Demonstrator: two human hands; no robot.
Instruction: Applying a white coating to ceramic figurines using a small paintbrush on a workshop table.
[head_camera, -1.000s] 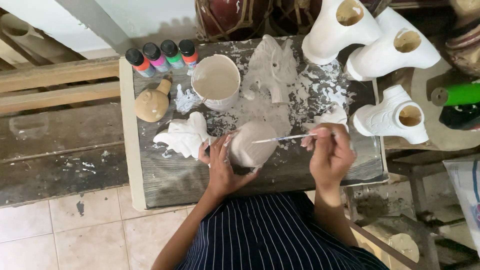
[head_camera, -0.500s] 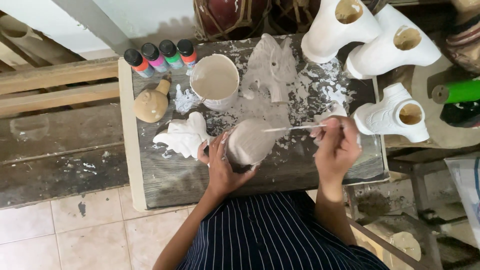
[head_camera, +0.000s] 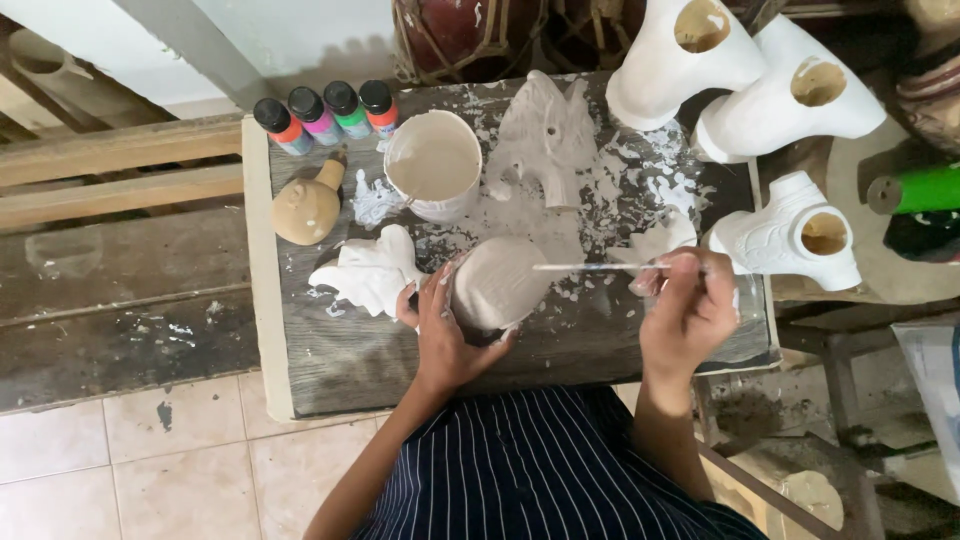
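My left hand (head_camera: 440, 325) grips a rounded clay figure (head_camera: 497, 282), coated in pale grey-white paint, just above the paint-spattered wooden table (head_camera: 330, 350). My right hand (head_camera: 690, 310) pinches a thin paintbrush (head_camera: 590, 267) that lies level, with its tip on the figure's right side. A white cup of pale paint (head_camera: 432, 165) stands behind the figure. A white-painted figure (head_camera: 368, 272) lies to the left of my left hand.
Several small paint bottles (head_camera: 325, 112) with coloured bodies line the table's back left. A tan unpainted figure (head_camera: 308, 205) lies at the left. A grey animal figure (head_camera: 548, 135) stands mid-table. Three white hollow pieces (head_camera: 745, 90) sit at the right, beside a green tube (head_camera: 915, 188).
My right hand has lifted slightly and the brush has swung from tilted to level across the figure. My left hand has turned the figure a little.
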